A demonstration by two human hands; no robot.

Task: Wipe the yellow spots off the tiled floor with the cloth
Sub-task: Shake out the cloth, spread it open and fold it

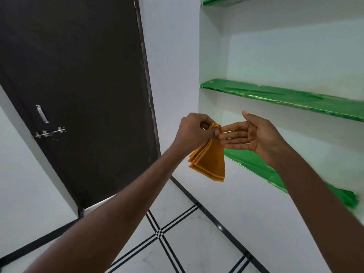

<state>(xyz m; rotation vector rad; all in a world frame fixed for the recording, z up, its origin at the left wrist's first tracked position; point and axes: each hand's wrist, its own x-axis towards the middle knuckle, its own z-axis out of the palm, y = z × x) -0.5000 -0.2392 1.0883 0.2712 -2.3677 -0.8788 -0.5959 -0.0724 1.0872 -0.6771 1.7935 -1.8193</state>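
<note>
- The left hand (194,128) pinches the folded orange cloth (209,158) at its top corner; it hangs down.
- The right hand (254,134) is flat, fingers (231,135) straight, touching the cloth.

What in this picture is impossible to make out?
- Yellow spots: none show in the head view; the forearms and frame edges hide much of the tiled floor.
- Cloth: folded, its top corner covered by the left hand.
- Right hand: fingertips overlap the cloth; contact unclear.
- Lowest green shelf: blurred and cut off by the right forearm.
</note>
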